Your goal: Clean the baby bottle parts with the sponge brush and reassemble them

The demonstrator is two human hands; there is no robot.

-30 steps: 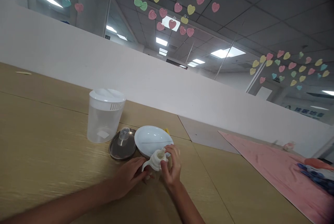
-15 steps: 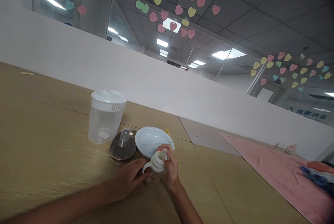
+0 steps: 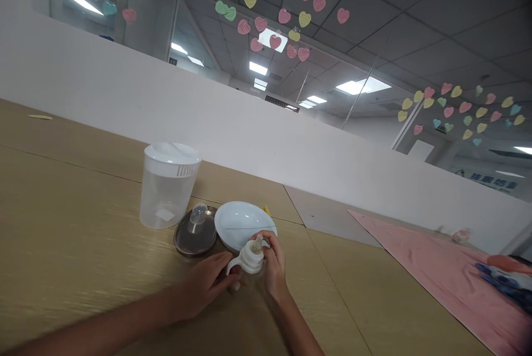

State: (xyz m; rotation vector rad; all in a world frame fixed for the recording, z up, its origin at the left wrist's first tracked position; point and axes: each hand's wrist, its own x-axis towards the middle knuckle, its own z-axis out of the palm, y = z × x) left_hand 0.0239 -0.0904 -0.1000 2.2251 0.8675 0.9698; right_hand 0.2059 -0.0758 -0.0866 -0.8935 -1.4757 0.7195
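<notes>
Between my hands, low in the middle of the view, a baby bottle point(image 3: 251, 259) stands tilted, with a white collar, side handles and a clear teat on top. My left hand point(image 3: 211, 278) is closed on it at the left handle, its fingertips reaching beneath. The fingers of my right hand point(image 3: 275, 267) wrap the collar from the right, beside the teat. Most of the bottle's clear body is hard to make out below the collar. Just behind it is a white bowl point(image 3: 236, 215), partly covered by my right fingers, with a thin line across it.
A dark metal tray point(image 3: 189, 242) left of the bowl carries a clear dome-shaped cap point(image 3: 199, 213). Behind stands a lidded translucent bucket point(image 3: 160, 195). A small yellow item point(image 3: 266, 210) shows past the bowl. Pink cloth point(image 3: 432, 267) covers the table's right side; a white wall point(image 3: 233, 118) runs behind.
My right hand's fingers have shifted around the collar, curling closer to the bottle's far side and then easing back slightly. My left hand stays in place on the bottle.
</notes>
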